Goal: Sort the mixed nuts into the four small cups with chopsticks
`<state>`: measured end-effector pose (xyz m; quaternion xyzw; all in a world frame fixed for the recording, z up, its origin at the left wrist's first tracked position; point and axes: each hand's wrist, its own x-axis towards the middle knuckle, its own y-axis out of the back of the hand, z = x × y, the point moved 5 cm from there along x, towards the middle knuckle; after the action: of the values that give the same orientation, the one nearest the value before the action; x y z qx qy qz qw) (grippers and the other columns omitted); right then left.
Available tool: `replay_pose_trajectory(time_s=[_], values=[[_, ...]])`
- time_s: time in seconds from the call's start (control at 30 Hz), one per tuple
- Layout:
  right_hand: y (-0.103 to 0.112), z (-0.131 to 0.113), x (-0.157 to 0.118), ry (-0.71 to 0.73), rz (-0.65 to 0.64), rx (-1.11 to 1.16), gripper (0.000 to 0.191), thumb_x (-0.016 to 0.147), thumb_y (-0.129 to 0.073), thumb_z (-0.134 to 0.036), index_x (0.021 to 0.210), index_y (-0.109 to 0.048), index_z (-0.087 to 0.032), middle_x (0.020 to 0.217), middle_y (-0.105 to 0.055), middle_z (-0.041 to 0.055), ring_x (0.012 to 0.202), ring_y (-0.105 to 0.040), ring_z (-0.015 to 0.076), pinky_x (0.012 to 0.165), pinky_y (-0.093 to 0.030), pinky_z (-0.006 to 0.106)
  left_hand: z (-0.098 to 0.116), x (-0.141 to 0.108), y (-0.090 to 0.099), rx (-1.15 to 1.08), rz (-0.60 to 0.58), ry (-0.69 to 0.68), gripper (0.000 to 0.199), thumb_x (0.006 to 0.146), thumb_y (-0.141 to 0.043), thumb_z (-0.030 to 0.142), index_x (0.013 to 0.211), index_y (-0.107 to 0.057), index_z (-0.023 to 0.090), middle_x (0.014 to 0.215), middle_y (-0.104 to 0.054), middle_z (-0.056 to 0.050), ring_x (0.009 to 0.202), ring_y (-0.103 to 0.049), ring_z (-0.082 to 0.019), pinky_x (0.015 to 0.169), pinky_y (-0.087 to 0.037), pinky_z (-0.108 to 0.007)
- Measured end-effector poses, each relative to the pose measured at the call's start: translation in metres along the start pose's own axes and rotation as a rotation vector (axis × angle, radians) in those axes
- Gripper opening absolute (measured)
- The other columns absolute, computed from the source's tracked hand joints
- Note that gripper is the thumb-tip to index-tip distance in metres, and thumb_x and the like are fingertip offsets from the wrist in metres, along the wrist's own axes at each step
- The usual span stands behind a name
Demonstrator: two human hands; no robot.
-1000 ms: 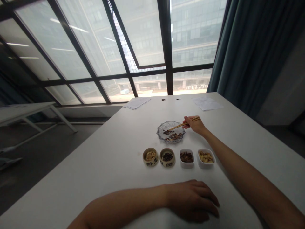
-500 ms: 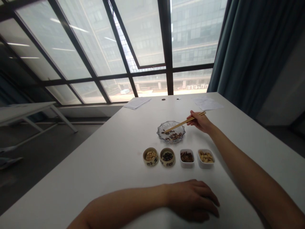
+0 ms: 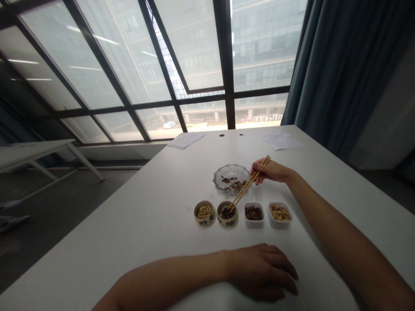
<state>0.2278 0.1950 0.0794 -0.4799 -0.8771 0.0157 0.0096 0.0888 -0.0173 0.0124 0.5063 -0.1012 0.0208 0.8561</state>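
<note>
My right hand (image 3: 269, 170) grips a pair of wooden chopsticks (image 3: 249, 184), slanting down to the left. Their tips are in a round bowl (image 3: 231, 224) of small black pieces; whether they pinch one is too small to tell. Behind it stands a clear scalloped glass dish (image 3: 218, 185) holding brown and dark pieces. My left hand (image 3: 264, 272) lies palm down on the table, fingers stretched and holding nothing. Left of the black pieces is a matching bowl (image 3: 201, 222) of peanuts. To the right are a white square tub (image 3: 254, 223) of dark brown strips and another tub (image 3: 280, 224) with tan pieces.
The white table (image 3: 155, 220) reaches to the window side. Papers lie at its far left (image 3: 186, 140) and a sheet (image 3: 282, 140) at its far right. A blue curtain (image 3: 337, 77) hangs at the right. Another table (image 3: 35, 153) stands to the left.
My right hand has swung the chopsticks from the glass dish toward me, and their tips are now in the bowl of black pieces. My left hand has stayed put.
</note>
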Motion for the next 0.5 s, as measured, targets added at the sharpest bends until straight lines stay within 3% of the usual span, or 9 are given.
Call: replay_pose_trajectory(time_s=[0.13,0.37,0.5], values=[[0.005,-0.003,0.002,0.083,0.062,0.04,0.057,0.073,-0.085,-0.066,0.08,-0.075,-0.01,0.066,-0.076,0.0127,0.052,-0.074,0.0179,0.049,-0.058,0.02,-0.001,-0.001,-0.001,0.011,0.012,-0.011,0.039,0.098,-0.049,0.039,0.123,-0.068,0.017,0.138,-0.066,-0.009,0.13,-0.06,-0.021,0.122,-0.038,-0.033],[0.022,-0.006,0.011,0.296,0.425,0.087,0.052,0.078,-0.083,-0.064,0.077,-0.076,-0.013,0.069,-0.078,0.0117,0.062,-0.078,0.0199,0.054,-0.062,0.02,-0.002,-0.001,-0.001,0.01,-0.004,-0.008,0.039,0.098,-0.049,0.04,0.124,-0.068,0.018,0.139,-0.066,-0.008,0.131,-0.059,-0.021,0.124,-0.037,-0.033],[0.014,0.003,0.019,0.283,0.447,0.031,0.049,0.073,-0.087,-0.062,0.077,-0.077,-0.014,0.074,-0.079,0.0127,0.067,-0.08,0.0225,0.058,-0.065,0.022,-0.001,-0.002,0.0,0.0,0.02,-0.021,0.038,0.097,-0.05,0.039,0.122,-0.068,0.017,0.137,-0.066,-0.009,0.131,-0.059,-0.021,0.123,-0.037,-0.032]])
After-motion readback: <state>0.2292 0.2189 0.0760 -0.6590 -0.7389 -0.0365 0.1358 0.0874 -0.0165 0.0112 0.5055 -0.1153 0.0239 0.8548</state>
